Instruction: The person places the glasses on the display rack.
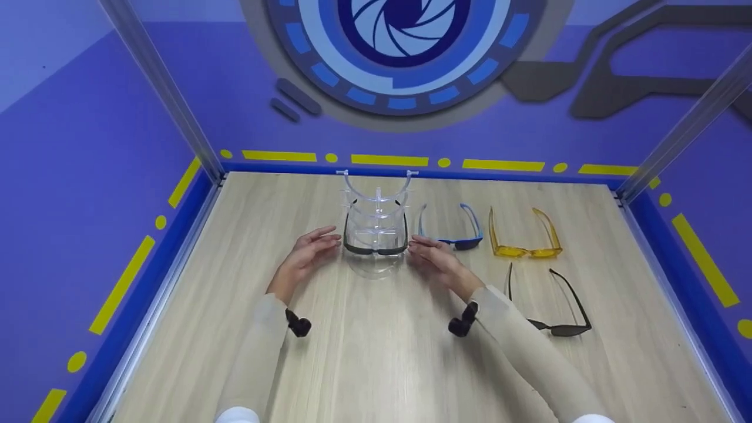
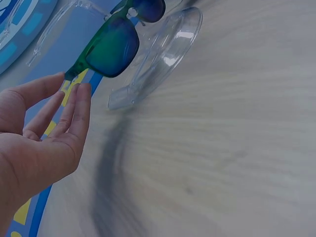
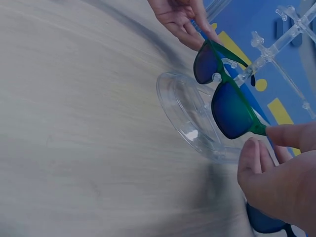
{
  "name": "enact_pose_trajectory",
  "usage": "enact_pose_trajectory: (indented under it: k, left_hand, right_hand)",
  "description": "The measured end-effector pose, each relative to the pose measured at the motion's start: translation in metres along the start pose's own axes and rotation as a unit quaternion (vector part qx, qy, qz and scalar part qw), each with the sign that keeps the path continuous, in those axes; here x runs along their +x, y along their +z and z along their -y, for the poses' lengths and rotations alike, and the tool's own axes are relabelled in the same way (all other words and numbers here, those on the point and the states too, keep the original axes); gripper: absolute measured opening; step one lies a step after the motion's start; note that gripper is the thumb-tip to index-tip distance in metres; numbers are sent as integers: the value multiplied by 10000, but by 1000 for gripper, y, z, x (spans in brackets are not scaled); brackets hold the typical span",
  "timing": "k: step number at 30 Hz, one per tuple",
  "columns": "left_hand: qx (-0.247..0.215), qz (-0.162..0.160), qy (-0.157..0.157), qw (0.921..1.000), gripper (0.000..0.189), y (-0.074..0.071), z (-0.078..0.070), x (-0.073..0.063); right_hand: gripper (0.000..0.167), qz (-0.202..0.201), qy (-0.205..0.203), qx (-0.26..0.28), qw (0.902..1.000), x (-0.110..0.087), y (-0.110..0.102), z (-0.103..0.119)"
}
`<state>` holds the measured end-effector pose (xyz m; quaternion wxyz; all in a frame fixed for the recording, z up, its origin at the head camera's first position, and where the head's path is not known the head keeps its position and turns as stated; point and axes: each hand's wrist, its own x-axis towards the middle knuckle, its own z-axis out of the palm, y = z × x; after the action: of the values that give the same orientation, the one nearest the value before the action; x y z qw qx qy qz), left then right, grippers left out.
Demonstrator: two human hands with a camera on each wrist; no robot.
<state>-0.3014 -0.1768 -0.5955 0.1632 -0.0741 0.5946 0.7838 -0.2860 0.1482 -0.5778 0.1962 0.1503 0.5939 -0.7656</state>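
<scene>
Green-framed sunglasses (image 3: 232,108) with blue mirrored lenses sit on the lowest arms of a clear plastic display stand (image 1: 379,214), temples pointing back; in the head view they look black. My left hand (image 1: 308,252) is at their left end, fingers loosely extended. In the left wrist view, its fingertips (image 2: 59,79) come right up to the frame's corner. On the other side is my right hand (image 1: 437,261), fingers relaxed, with a fingertip at the right hinge in the right wrist view. The stand's rounded clear base (image 2: 173,49) shows below the lenses.
Right of the stand lie blue sunglasses (image 1: 467,242), partly behind my right hand, and yellow glasses (image 1: 529,252). Black sunglasses (image 1: 570,329) lie nearer, partly covered by my right forearm. Blue printed panels (image 1: 235,88) wall the wooden table (image 1: 364,352) at the back and sides.
</scene>
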Motion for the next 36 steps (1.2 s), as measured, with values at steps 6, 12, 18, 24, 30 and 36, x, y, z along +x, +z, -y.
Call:
enact_pose_trajectory:
  k: [6,12,18,24,30,36]
  left_hand:
    - [499,30,-147,9986,55,-6,-1,-19]
    - [1058,698,-222,9917,60,1,1,-38]
    - [1120,1322,-174,9847,58,24,7,-47]
    - [1282,1611,-327,9780,54,58,15,-46]
    - [1235,1984,-453,9713,50,94,28,-38]
    - [1020,2435,-493,9633,49,130,40,-28]
  right_hand:
    - [53,630,60,-442,9970,-18,-19,9]
    - [60,1208,132,-902,9885,-33,-45,10]
    - [65,1402,201,-1171,9830,-44,-75,15]
    - [56,1576,44,-1320,9786,-62,-111,27]
    - [53,1767,-321,-1097,9776,-79,-158,39]
    - [45,1878,-569,-710,9780,-94,-205,52]
